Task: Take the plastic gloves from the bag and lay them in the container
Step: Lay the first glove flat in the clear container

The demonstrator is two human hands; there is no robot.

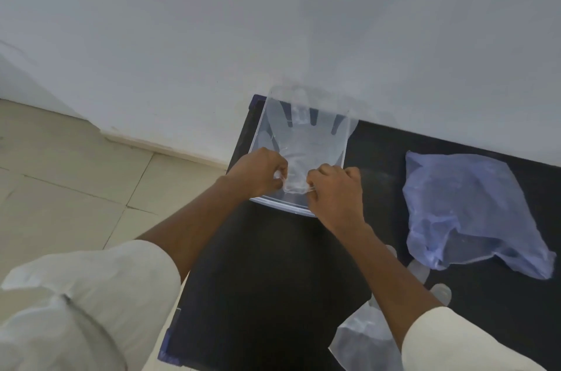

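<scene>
A clear plastic glove (303,140) lies spread inside the clear square container (258,127), its fingers pointing toward the wall. My left hand (258,171) and my right hand (334,191) pinch the glove's cuff from either side, above the container's near rim. The bluish plastic bag (473,212) lies crumpled on the black table to the right, apart from both hands. Another clear glove (364,337) rests near the table's front edge, partly under my right sleeve.
The black table (273,294) stands against a white wall (273,21). Tiled floor (60,173) shows to the left. The container sits at the table's far left corner.
</scene>
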